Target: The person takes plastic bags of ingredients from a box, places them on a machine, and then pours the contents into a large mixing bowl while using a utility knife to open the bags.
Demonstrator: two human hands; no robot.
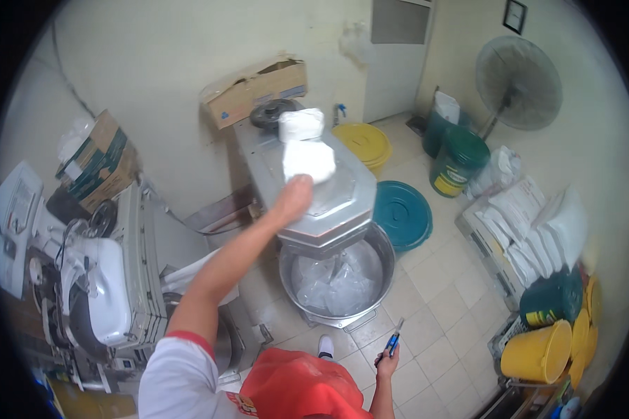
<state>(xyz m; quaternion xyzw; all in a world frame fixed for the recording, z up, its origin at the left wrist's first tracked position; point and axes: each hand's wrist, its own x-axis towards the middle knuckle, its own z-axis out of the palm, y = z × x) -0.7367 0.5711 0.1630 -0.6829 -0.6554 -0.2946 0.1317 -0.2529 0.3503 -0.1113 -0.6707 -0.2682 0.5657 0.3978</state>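
My left hand reaches out over the grey top of a large floor mixer. Its fingers are closed on the near edge of a white packet. A second white packet lies just beyond that one. Low on the right, my right hand holds a blue and black utility knife, its blade pointing up and away from me. Below the mixer head is a round metal bowl with clear plastic bags inside.
Behind the packets sit a dark round part and a cardboard box. Lidded teal and yellow bins flank the mixer. White sacks are piled at right, near a yellow bucket. A white stand mixer is at left.
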